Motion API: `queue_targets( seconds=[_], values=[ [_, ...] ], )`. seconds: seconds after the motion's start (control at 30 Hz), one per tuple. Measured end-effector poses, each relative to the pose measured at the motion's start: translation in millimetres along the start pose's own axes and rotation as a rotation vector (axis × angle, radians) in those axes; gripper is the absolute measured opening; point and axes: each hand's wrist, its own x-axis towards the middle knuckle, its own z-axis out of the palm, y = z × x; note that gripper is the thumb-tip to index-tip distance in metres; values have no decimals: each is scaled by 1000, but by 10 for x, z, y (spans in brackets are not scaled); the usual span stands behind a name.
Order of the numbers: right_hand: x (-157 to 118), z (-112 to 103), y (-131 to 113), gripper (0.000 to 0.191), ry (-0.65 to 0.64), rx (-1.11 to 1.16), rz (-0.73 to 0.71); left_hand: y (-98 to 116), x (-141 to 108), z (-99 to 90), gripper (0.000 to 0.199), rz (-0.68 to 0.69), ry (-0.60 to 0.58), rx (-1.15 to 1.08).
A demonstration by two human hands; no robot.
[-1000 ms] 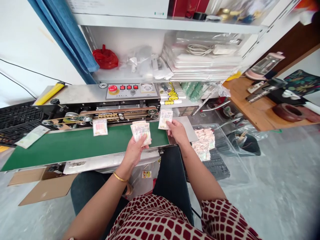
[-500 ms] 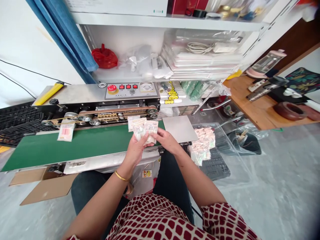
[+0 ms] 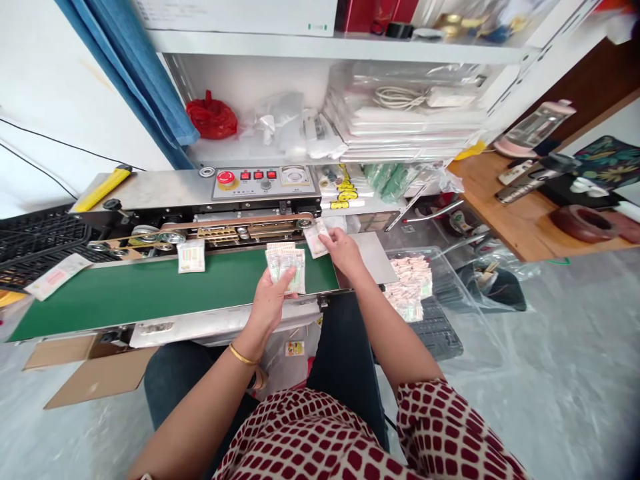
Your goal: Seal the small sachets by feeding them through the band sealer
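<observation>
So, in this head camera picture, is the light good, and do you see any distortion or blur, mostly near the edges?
In the head view, the light is soft and even, with no hard shadows; the wide lens makes the shelf and the band sealer look slanted; the lower right corner falls dark; the print on the packets in the left hand is too small to read.

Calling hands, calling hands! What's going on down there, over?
Left hand: gripping a sheaf of printed packets. Right hand: fingers on one packet on the green sealer belt. Another packet lies farther along the belt.
</observation>
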Motion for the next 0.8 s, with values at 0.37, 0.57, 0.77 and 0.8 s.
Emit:
queue_targets(
  seconds=[0.37, 0.57, 0.77, 0.8],
  values=[
    [-671, 91, -210, 31, -455, 542, -48, 51, -61, 117, 36, 27, -183, -122],
    [-388, -14, 34, 32, -166, 574, 250, 22, 7, -13, 37, -14, -43, -76],
    [-46, -16, 52, 21, -87, 211, 123, 44, -15, -36, 40, -14, -15, -95],
    [-54, -14, 8, 22, -34, 113, 72, 52, -19, -30, 41, -14, -19, -105]
  ],
)
